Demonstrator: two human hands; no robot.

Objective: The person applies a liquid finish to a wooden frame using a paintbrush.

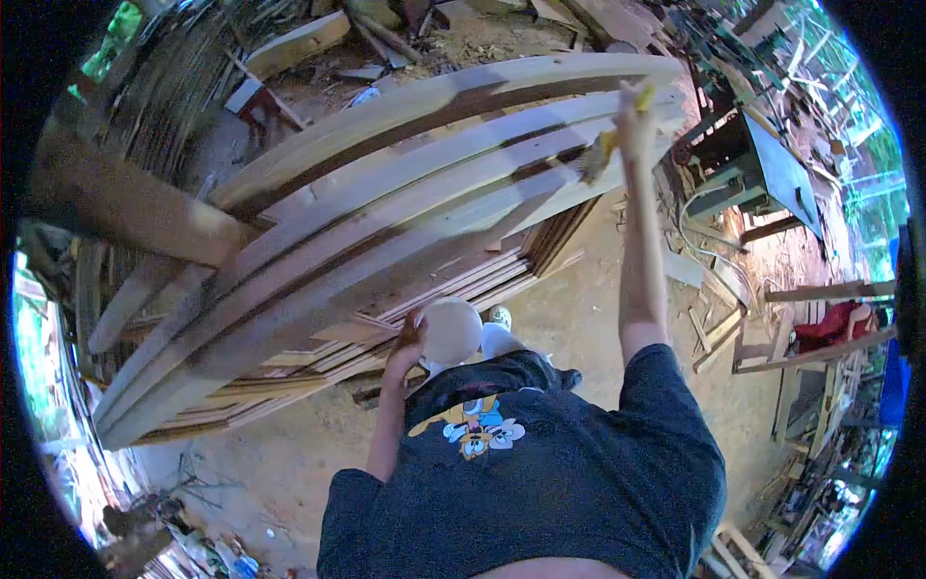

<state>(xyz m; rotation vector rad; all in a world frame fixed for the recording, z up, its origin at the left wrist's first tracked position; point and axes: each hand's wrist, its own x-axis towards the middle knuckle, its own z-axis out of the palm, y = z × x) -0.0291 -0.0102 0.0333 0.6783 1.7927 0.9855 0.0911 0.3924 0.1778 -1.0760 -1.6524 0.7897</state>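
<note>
Brown post [135, 198], one, at far left, slanting towards the boards. Long pale boards [386, 111], at least four, side by side across the middle. Left hand [411, 343], one, partly closed, fingers against the side of the tub. Pale round tub [451, 330], one, beside the boards, at the left hand. Shoe [500, 317], one visible, on the floor [579, 299]. Brush [608, 147], one, yellow-marked, over the boards, in the right hand. Right hand [635, 118], one, closed round the brush, arm outstretched. Machine [786, 174], one, flat-topped. Red cloth [831, 326], one, far right.
</note>
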